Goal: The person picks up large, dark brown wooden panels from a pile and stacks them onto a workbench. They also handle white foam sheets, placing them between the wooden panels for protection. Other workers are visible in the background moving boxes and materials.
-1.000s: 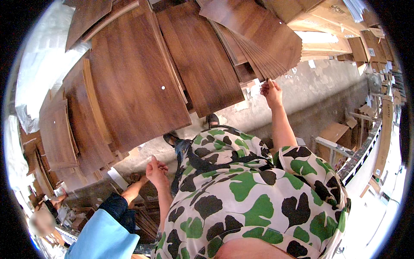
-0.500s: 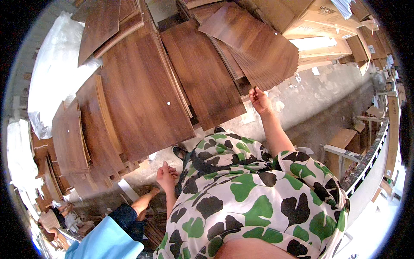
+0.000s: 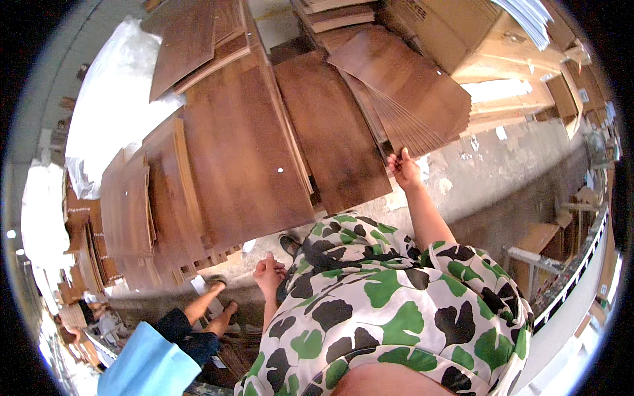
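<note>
A fanned stack of dark brown wood-grain panels (image 3: 422, 86) lies at the upper right of the pile, its edges spread like steps. At its near corner is my right hand (image 3: 405, 170), fingers and thumb pinched on a panel's edge; the fingertips are partly hidden. My left hand (image 3: 268, 274) hangs low in front of my patterned shirt, fingers loosely curled and apart, holding nothing. It is nearest to the front edge of a large brown panel (image 3: 238, 145). Another long panel (image 3: 333, 132) lies between that one and the fan.
More panel stacks (image 3: 125, 211) stand on the left, beside clear plastic wrapping (image 3: 112, 105). Cardboard boxes (image 3: 449, 33) are piled behind the fan. At the lower left is another person in a light blue garment (image 3: 148, 363), legs toward the panels. A rack (image 3: 535, 257) stands at right.
The whole view has shifted, so the panels appear farther right and slightly lower. My right hand stays at the fan's near corner. The other person's legs show more fully.
</note>
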### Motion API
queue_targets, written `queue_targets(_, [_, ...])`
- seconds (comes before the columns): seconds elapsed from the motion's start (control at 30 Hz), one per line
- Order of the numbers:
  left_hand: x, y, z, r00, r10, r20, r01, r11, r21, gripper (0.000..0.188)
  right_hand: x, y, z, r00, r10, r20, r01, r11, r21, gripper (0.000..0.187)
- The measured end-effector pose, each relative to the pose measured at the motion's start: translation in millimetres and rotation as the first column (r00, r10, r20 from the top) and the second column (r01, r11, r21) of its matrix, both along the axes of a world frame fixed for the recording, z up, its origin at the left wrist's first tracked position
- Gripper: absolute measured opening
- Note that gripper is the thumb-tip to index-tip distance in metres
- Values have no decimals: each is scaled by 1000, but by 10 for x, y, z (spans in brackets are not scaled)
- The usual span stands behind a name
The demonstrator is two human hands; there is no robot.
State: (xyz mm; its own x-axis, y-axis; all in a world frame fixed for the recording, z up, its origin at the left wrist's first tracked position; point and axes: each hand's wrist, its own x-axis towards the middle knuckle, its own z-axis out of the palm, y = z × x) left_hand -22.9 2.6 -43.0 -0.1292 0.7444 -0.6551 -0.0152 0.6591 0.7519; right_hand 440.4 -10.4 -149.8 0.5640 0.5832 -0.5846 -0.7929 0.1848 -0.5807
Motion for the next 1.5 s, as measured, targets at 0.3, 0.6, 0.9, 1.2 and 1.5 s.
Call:
queue_targets(0.3, [-44, -317, -373, 969, -62, -239, 80, 995, 65, 38, 67, 96, 142, 995, -34, 93, 43, 994, -101, 27])
queue_targets(0.6, [-166, -768, -711, 993, 15, -117, -11, 999, 41, 32, 343, -74, 222, 993, -26, 118, 44, 986, -159, 22])
queue_targets(0.9, [-290, -1094, -661, 983, -137, -121, 122, 985, -124, 34, 357, -326, 200, 951, 307, 28, -308, 948, 80, 22])
queue_targets(1.2, [-175, -1482, -1002, 968, 48, -248, -136, 927, -351, 28, 637, -158, 576, 769, 521, 371, -413, 848, -333, 15])
queue_targets(1.5, [-138, -2011, -846, 849, -153, -506, 13, 963, -270, 45, -437, 885, 1764, 727, 388, 567, -400, 910, -111, 16])
